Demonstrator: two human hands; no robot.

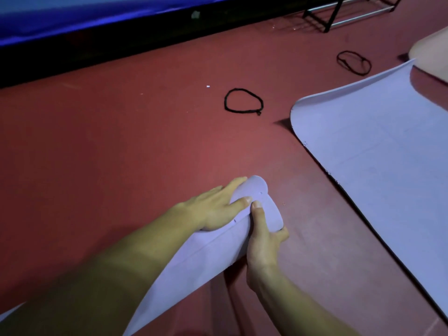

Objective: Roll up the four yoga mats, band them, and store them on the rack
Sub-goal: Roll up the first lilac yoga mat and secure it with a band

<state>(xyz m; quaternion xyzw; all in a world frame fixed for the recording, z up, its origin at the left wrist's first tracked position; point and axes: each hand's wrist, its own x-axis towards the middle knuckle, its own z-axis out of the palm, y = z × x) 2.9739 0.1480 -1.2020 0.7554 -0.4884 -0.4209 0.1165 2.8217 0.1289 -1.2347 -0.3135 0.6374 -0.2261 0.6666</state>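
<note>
Holding the lavender mat roll at its far end w/ both hands.

1. L hand: fingers fairly straight and together along the far side of the roll, thumb on the top face. The end is pinched between them.
2. R hand: thumb up on the top face, tip beside the L thumb tip. Remaining fingers are curled under the near-right side, clamped on the same end.
3. Roll position: on the red floor. Long axis runs from my lower left, where it leaves the frame, up and right to the end under my thumbs. Tightness of the lower part: can't tell.
4. Key relation: nearest black band lies flat on the floor straight ahead of the roll's end, well apart from it, roughly in line w/ the axis. L fingertips point at it and sit nearer than the R hand.
5. Judgement: banding looks next. Keep the R clamp on and send the L hand fwd. Risk: the loose end may spring open on one-hand hold.
6. Second band, a flat mat and the rack lie further right.
</note>
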